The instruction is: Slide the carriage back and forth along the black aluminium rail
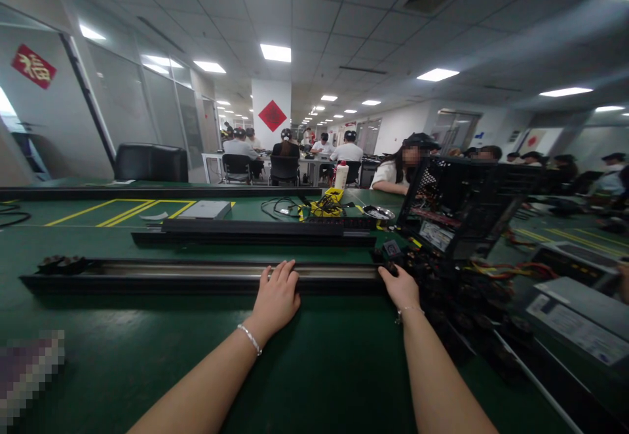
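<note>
Both forearms reach over the green table point(122, 349) to the rail point(196, 275), a long black track lying across it. Left hand point(275, 299) rests flat, fingers together, their tips on the rail's near edge. Right hand point(401, 288) is at the rail's right end, fingers curled toward a tangle of cables point(442, 283); whether it grips anything I cannot tell. Behind that end stands an open computer case point(462, 204). Beyond the rail lies a second black bar point(255, 231).
</note>
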The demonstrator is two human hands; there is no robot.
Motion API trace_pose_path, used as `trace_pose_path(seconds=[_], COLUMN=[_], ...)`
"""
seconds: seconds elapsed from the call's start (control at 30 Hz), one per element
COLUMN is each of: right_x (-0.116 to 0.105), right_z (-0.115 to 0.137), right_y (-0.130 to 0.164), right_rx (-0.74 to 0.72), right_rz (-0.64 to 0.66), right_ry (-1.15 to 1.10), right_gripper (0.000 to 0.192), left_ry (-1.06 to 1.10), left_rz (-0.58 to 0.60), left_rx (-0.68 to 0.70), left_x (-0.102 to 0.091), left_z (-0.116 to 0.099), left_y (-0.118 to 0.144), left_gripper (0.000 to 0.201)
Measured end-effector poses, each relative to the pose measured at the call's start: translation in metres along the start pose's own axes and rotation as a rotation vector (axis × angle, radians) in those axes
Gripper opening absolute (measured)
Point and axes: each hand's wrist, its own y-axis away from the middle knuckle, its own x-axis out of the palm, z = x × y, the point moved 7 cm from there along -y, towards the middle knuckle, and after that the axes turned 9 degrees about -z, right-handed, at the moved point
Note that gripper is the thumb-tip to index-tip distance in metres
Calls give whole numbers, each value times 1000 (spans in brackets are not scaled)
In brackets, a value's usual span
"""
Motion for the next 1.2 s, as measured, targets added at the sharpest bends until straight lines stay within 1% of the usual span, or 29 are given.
trace_pose_path(seconds=[0.23,0.37,0.57,0.73,0.83,0.97,1.07,1.2], right_x=[-2,-3,-2,-6,-7,-9,-12,-16], right_z=[3,4,1,-10,-16,-17,-16,-11], right_y=[1,1,0,-5,-6,-5,-3,0], right_rx=[-49,-50,-18,17,27,32,62,40], right_rz=[-13,-16,-5,-91,-89,-88,-130,-188], right_ry=[25,27,14,-97,-144,-151,-154,-135], right_gripper=[50,47,52,50,49,49,51,47], left_ry=[2,-5,-2,6,9,6,7,3], left_rz=[-14,-14,-3,-8,0,-5,-8,-11], left_rx=[5,0,-2,-3,-4,-7,-5,-13], left_x=[-1,-1,-2,-4,-5,-6,-6,-6], left_z=[0,0,-1,0,0,0,0,0], left_y=[0,0,-1,0,1,2,1,0], left_gripper=[29,29,28,28,28,28,28,28])
